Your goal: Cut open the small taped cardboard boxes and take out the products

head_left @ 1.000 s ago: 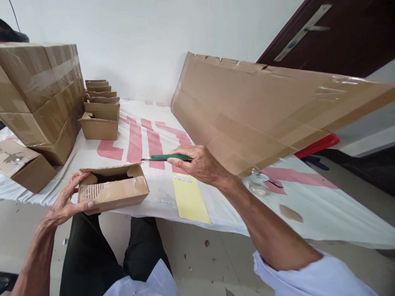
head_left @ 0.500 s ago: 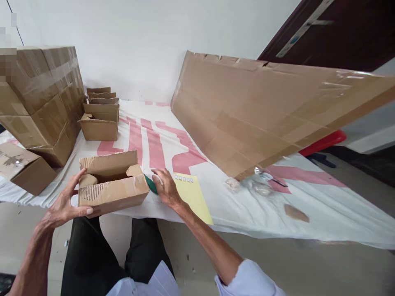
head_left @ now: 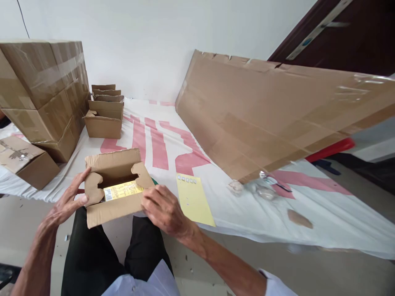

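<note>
A small cardboard box [head_left: 114, 211] with raised flaps is at the table's front edge. Its near flap leans outward, and a yellow printed label or packet with a barcode [head_left: 123, 190] shows inside. My left hand [head_left: 66, 203] clasps the box's left end, thumb in front and fingers behind. At the right end, my right hand [head_left: 165, 210] has its fingers curled round the corner of the near flap. A bit of something green [head_left: 154, 181] peeks out behind that hand; most of it is hidden. Just right of it lies a yellow sheet [head_left: 197, 203] with several small pale pieces along its top.
Taped cartons [head_left: 40, 82] are stacked at the left, with a single carton [head_left: 33, 162] in front. Small open boxes [head_left: 103, 125] line up behind. A big cardboard panel [head_left: 262, 111] leans at the right, near clear plastic bags [head_left: 265, 191]. A white-and-pink cloth [head_left: 247, 218] covers the table.
My right hand has moved from beside the green thing onto the near flap. That flap has swung outward, baring the yellow print inside. My left hand stays on the box.
</note>
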Action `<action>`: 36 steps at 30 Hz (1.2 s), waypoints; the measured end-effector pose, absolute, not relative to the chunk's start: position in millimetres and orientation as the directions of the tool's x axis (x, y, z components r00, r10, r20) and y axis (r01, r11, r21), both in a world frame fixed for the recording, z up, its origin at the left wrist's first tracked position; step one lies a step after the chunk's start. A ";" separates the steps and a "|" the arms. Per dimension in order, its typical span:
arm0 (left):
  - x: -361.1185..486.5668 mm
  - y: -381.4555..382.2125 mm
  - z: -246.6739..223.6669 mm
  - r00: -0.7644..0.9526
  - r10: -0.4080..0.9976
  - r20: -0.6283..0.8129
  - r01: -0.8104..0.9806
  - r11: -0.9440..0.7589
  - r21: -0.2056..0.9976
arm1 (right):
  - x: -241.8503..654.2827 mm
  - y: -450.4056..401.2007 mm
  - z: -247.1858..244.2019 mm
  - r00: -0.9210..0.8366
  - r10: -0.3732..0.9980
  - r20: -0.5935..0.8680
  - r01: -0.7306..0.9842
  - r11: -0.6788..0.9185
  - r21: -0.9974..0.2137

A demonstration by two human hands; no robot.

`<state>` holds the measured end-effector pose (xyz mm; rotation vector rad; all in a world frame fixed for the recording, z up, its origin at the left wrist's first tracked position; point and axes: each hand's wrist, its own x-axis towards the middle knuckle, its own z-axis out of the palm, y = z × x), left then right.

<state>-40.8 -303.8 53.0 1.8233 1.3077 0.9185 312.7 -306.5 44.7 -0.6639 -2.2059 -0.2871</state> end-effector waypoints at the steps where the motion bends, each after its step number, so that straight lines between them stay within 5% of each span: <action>1: -38.2 -304.6 54.0 0.246 0.959 0.141 0.478 -0.247 0.843 | 312.7 -311.8 42.1 -0.560 0.361 0.745 0.540 0.842 -0.002; 13: -24.3 -314.6 64.0 0.281 0.952 0.122 0.561 -0.266 0.784 | 302.3 -276.2 73.6 -0.641 0.567 0.517 0.417 0.823 -0.386; 20: -23.0 -314.6 62.1 0.285 0.952 0.110 0.527 -0.252 0.812 | 279.4 -245.9 105.9 -0.774 0.633 0.022 0.600 0.743 -0.295; 25: -22.1 -313.5 62.1 0.293 0.950 0.110 0.529 -0.257 0.809 | 270.2 -231.5 121.7 -0.775 0.599 -0.200 0.631 0.748 -0.204; 32: -21.7 -309.8 59.0 0.274 0.954 0.125 0.529 -0.258 0.809 | 266.4 -227.7 107.8 -0.794 0.602 -0.081 0.606 0.794 -0.036; 36: -23.6 -309.2 57.9 0.317 0.941 0.114 0.494 -0.267 0.828 | 271.6 -225.9 94.7 -0.831 0.555 0.021 0.554 0.831 -0.050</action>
